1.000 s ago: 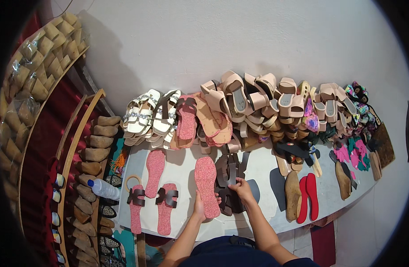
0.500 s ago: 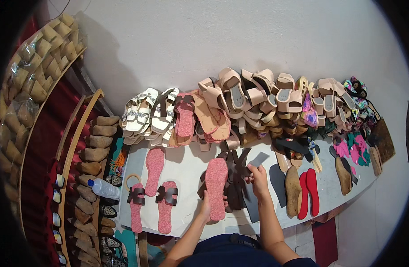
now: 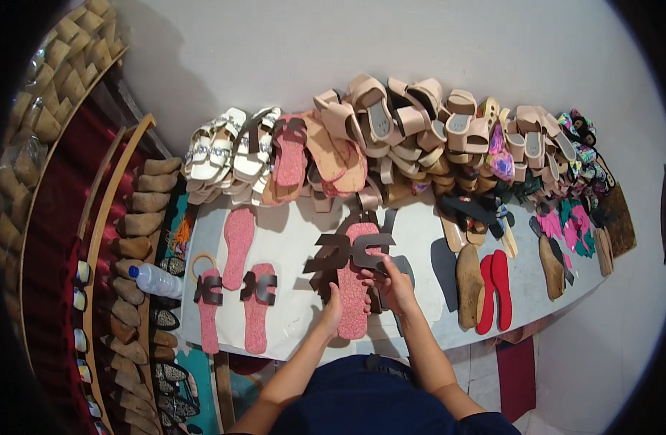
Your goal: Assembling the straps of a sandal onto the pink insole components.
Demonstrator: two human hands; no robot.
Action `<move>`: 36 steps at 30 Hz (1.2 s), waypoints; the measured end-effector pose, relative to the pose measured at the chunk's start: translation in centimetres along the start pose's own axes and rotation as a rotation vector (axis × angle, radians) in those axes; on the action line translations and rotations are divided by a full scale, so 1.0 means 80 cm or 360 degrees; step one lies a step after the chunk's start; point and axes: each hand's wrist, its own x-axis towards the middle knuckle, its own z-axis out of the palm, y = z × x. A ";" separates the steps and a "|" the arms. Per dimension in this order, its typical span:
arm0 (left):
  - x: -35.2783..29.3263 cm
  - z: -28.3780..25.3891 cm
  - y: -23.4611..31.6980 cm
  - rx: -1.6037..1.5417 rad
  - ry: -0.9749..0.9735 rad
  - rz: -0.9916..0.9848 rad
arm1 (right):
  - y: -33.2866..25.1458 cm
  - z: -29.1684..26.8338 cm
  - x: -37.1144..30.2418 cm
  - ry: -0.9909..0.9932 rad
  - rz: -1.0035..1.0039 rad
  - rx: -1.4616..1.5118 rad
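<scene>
- Piled sandals (image 3: 391, 138) crowd the back; a bottle (image 3: 159, 281) lies left, red insoles (image 3: 503, 290) right.
- Left hand (image 3: 334, 310) grips a pink sole (image 3: 353, 315) above the table (image 3: 297, 293), near its front; right hand (image 3: 397, 288) pinches a dark strap (image 3: 373, 249) covering part of it.
- Sole's long axis runs front to back, wide end toward the wall (image 3: 260, 58).
- Table and wall are pale.
</scene>
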 end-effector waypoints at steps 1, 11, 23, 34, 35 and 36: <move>-0.001 -0.001 0.001 0.0016 0.0001 0.0009 | 0.001 -0.007 -0.003 -0.0072 -0.0013 0.0053; -0.003 -0.015 0.010 0.0237 -0.0095 0.0085 | -0.010 -0.047 0.002 0.0397 -0.0355 -0.0720; -0.018 0.021 0.020 0.0294 -0.0230 0.0306 | -0.048 -0.009 0.028 -0.0011 -0.0445 -0.0682; 0.002 -0.017 0.042 -0.0099 -0.0353 0.0027 | -0.039 0.000 0.010 0.0099 -0.0585 -0.1361; 0.003 -0.021 0.040 -0.0002 -0.0383 0.0035 | -0.039 -0.004 0.010 0.0174 -0.0725 -0.1481; 0.004 -0.020 0.042 0.0097 -0.0415 0.0042 | -0.042 -0.006 0.010 0.0175 -0.0735 -0.1481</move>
